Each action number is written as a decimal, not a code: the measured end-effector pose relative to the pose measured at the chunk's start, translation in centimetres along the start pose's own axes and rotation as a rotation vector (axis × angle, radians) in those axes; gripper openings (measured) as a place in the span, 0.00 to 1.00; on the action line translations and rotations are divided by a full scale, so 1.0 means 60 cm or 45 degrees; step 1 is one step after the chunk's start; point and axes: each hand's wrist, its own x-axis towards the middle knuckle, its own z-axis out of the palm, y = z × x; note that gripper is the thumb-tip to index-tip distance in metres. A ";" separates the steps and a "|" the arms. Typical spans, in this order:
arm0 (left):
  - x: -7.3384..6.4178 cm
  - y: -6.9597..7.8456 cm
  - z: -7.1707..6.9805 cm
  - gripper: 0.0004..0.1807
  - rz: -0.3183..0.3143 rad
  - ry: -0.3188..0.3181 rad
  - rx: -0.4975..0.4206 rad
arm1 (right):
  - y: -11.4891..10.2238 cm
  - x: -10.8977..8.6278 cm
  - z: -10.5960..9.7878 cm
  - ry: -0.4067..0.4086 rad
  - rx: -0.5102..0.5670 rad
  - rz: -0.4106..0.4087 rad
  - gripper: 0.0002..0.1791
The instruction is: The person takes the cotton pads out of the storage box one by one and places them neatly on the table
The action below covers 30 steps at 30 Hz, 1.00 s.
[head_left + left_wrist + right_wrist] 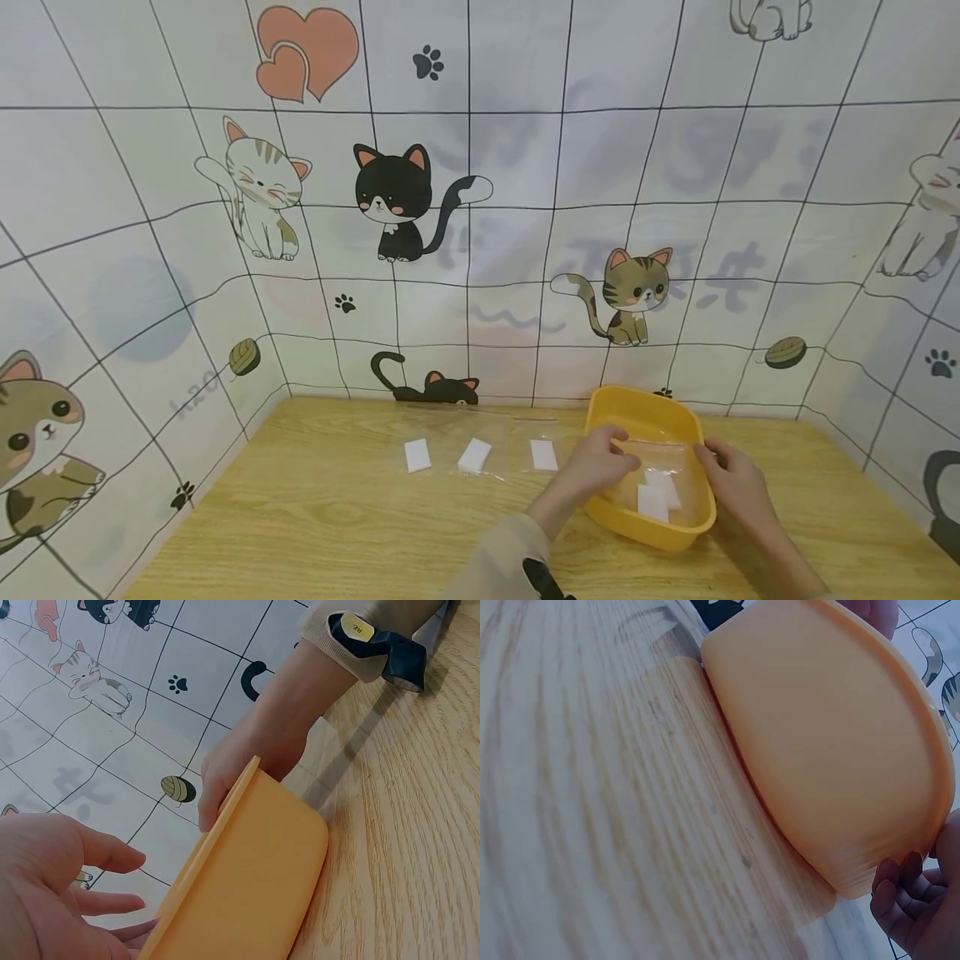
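Observation:
A yellow plastic basin (615,521) stands on the table at the right. Inside it lie clear zip bags (660,454) with white rectangular pieces (652,502). My left hand (600,462) reaches over the basin's left rim, fingers above the bags. In the left wrist view, that hand's thumb and fingers (105,904) are apart, with nothing seen between them. With my right hand (738,483) I grip the basin's right rim; in the right wrist view its fingers (907,892) curl against the outer wall. The basin wall hides the contents from both wrist views.
Several clear bags lie in a row left of the basin, each with a white piece, such as the left one (417,455), the middle one (475,457) and the right one (543,455). A cat-printed sheet (510,250) rises behind the wooden table (337,525).

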 end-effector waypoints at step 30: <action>0.026 -0.002 0.030 0.28 -0.286 -0.024 -0.097 | -0.007 -0.006 -0.002 -0.004 0.066 0.026 0.27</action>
